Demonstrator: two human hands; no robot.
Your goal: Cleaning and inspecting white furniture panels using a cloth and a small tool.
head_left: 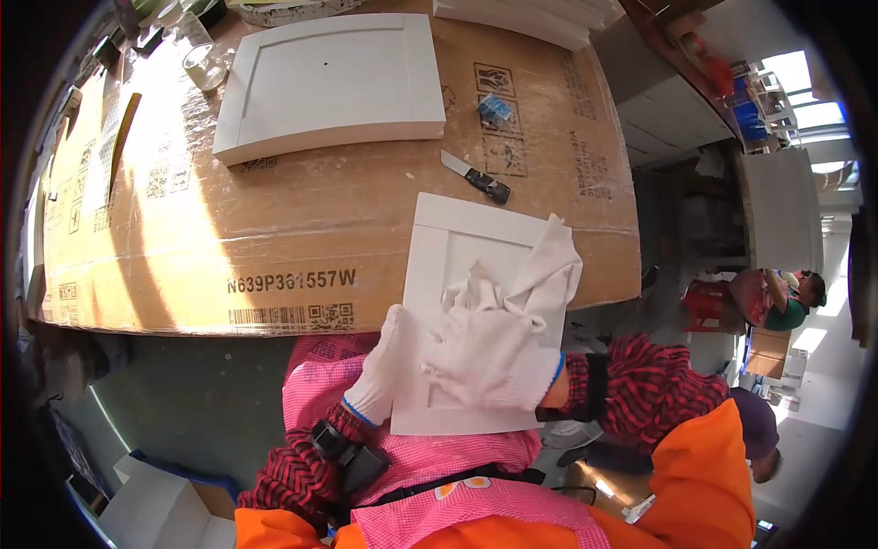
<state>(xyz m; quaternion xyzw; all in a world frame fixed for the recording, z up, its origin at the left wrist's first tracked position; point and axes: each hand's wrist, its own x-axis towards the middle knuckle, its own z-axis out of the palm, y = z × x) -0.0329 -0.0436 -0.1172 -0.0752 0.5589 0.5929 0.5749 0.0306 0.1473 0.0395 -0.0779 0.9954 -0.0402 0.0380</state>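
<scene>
A white framed panel (428,240), like a cabinet door, lies tilted between my lap and the near edge of the cardboard-covered table. Wearing a white knit glove, my left hand (377,373) grips the panel's left edge, its thumb along the side and its other fingers mostly hidden. My right hand (494,361), gloved too, is closed on a crumpled white cloth (547,274) and presses it on the recessed middle. Part of the cloth drapes over the panel's right edge.
Beyond the panel lie a putty knife (485,184) and a small blue block (495,109). White panels (334,82) are stacked farther back on the cardboard (366,210). A tape roll (205,67) sits at the far left. Another person (777,300) is at the right, near a red stool (704,305).
</scene>
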